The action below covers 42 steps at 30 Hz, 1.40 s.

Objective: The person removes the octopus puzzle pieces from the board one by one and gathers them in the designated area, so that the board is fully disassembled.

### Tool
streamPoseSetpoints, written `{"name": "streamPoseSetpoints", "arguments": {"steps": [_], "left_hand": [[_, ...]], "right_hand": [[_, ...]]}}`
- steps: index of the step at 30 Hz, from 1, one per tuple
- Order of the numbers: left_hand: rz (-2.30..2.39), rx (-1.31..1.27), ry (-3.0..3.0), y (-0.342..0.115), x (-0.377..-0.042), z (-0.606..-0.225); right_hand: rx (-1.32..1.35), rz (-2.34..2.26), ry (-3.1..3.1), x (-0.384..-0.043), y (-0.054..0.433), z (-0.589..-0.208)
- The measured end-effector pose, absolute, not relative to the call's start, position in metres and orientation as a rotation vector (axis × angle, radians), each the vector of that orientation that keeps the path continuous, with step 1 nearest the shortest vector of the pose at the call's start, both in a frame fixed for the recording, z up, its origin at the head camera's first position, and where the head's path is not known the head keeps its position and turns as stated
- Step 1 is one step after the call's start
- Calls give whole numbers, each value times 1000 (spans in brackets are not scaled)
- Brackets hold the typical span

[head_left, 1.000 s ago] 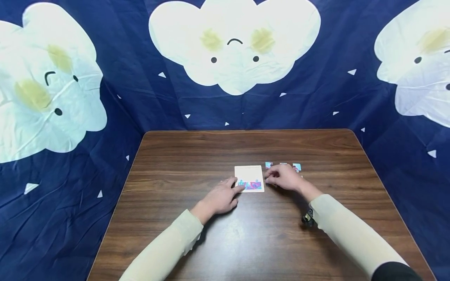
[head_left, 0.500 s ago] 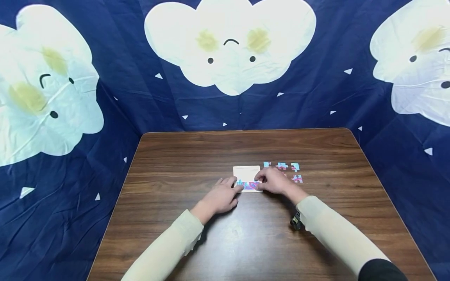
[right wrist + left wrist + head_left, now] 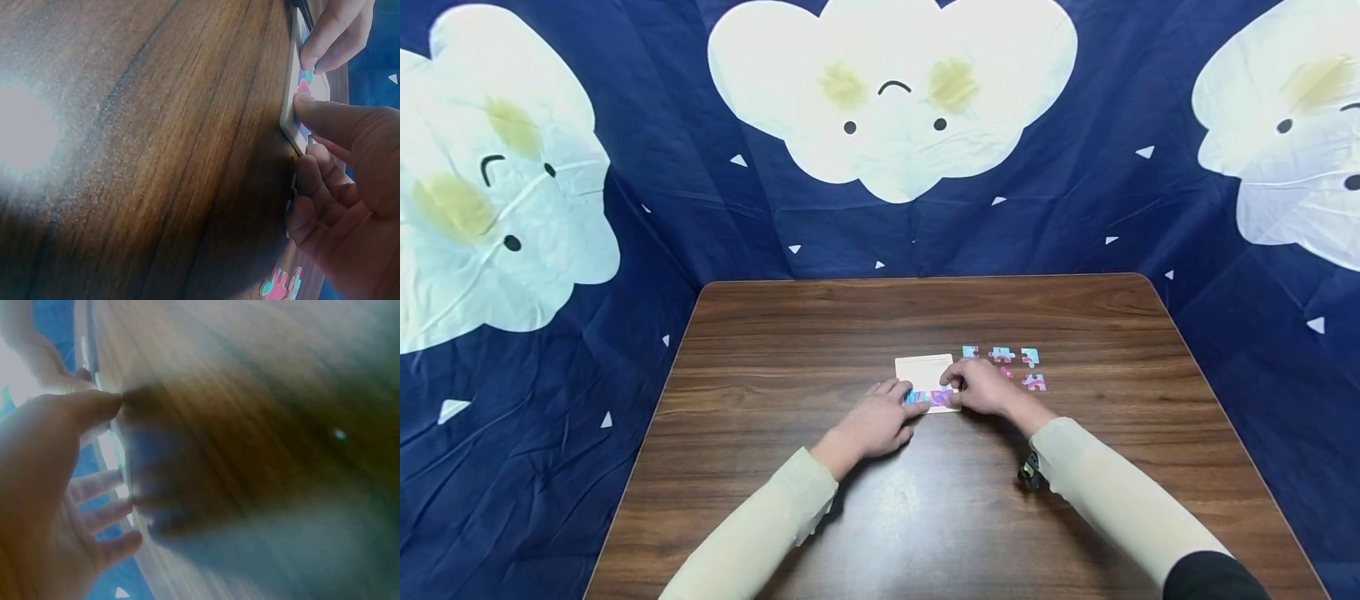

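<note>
A small square white puzzle tray point(image 3: 923, 368) lies on the table, with a row of blue, pink and purple jigsaw pieces point(image 3: 937, 398) along its near side. My left hand point(image 3: 876, 423) rests at the tray's left part, fingers extended, thumb over the row. At the tray's right edge, my right hand point(image 3: 988, 387) pinches a puzzle piece between thumb and forefinger; the fingers mostly hide it. The right wrist view shows the right thumb point(image 3: 331, 119) pressed down on the tray's coloured surface beside a pink patch point(image 3: 304, 86).
Loose jigsaw pieces point(image 3: 1002, 354) lie right of the tray, several of them, one point(image 3: 1034, 382) close beyond the right hand. The brown wooden table point(image 3: 790, 333) is backed by a blue cloth point(image 3: 820, 225) with white clouds.
The right hand has moved left from beside the loose pieces onto the tray's right edge. The tray has shifted and turned slightly, and the left hand's fingers have edged right with it.
</note>
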<state>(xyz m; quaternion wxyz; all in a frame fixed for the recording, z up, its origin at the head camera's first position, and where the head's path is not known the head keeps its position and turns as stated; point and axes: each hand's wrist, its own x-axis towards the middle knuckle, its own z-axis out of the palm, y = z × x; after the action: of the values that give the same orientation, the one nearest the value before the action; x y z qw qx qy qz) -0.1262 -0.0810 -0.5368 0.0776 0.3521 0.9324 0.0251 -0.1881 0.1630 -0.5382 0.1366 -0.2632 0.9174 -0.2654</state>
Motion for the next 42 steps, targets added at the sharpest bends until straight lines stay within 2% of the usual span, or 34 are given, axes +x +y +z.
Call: {"name": "streamPoseSetpoints", "arguments": {"steps": [7, 32, 42], "left_hand": [[117, 1016, 2770, -82, -128, -537], [124, 1027, 2803, -86, -122, -544], [135, 1042, 2846, -86, -118, -545]], "right_hand": [[-825, -752, 2653, -191, 161, -539], [-774, -879, 2656, -187, 165, -537], [-736, -1064, 2582, -185, 177, -531]]}}
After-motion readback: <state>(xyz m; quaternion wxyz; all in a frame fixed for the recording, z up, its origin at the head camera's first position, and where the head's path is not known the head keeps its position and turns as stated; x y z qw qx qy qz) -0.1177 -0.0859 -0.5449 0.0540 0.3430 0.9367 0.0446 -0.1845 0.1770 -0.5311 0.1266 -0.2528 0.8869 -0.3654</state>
